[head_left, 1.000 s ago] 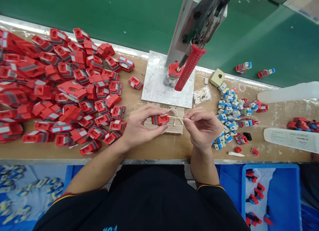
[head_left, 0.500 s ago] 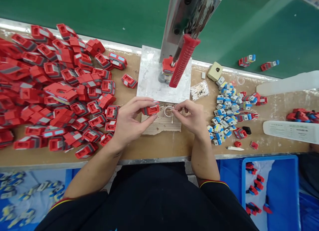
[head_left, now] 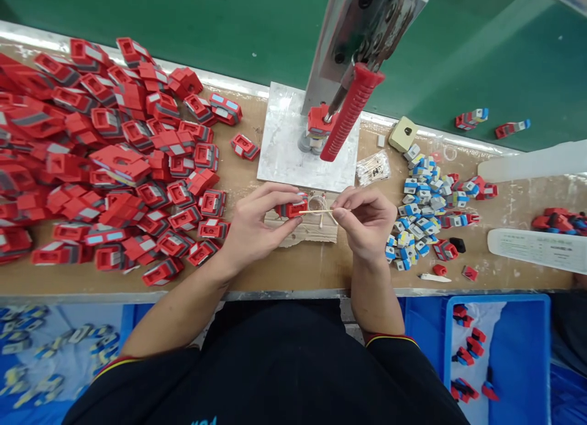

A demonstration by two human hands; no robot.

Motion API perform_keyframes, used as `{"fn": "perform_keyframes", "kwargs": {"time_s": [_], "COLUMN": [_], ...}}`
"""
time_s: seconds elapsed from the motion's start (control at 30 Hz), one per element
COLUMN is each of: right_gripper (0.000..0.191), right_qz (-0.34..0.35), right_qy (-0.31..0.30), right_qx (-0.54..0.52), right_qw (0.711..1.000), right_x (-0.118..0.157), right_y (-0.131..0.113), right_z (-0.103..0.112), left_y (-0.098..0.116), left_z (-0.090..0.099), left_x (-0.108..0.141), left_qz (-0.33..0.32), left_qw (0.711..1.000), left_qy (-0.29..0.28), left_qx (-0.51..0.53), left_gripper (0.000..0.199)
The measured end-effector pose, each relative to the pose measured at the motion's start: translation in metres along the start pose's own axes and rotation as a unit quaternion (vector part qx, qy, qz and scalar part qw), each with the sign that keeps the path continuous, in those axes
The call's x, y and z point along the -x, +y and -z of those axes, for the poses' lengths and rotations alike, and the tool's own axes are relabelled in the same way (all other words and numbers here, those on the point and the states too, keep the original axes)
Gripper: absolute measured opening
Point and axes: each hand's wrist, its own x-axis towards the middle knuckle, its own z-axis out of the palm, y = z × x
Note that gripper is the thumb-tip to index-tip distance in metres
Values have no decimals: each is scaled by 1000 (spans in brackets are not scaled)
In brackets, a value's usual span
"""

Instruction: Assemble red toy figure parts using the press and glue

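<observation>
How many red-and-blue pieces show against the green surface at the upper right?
2: a left piece, nearer the red handle, and a right piece, nearer the whitish plastic part, which might hide more.

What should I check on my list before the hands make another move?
1. Red piece held: ok, between the thumb and fingers of the left hand.
2. Thin stick held: ok, pinched in the right hand.
3. Stick's tip touching the red piece: cannot tell; they overlap in this view.
4. Clear round dish within reach: ok, by the cardboard between the hands.
5. Something inside the dish: cannot tell, too small to see.
6. Hands away from the press's red handle: ok, both are below it in the picture.
</observation>
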Motion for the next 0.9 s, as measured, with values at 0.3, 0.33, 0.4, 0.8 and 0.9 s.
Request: {"fn": "perform_keyframes", "kwargs": {"time_s": [0.3, 0.33, 0.4, 0.8, 0.9], "right_gripper": [27, 25, 22, 24, 23], "right_qz": [-42, -42, -40, -13, -1], "right_qy": [-33, -36, -38, -24, -19], "right_qx": [-46, -53, -63, -2, 3], "right_qw": [998, 997, 996, 1000, 1000], "right_x": [1, 1, 1, -2, -3], "right_y": [3, 3, 3, 0, -1], "right_z": [-4, -4, -4, 4, 6], "left_y": [-5, -5, -6, -4, -2], "left_z": [-1, -2, -2, 1, 2], "left_x": [2, 2, 2, 1, 1], "left_qz": [-52, -54, -54, -50, -41], "left_qw": [998, 998, 998, 998, 997], "left_qy": [11, 13, 14, 15, 8], "left_qx": [-29, -29, -27, -46, -58], "left_gripper": [25, 25, 26, 22, 21]}}
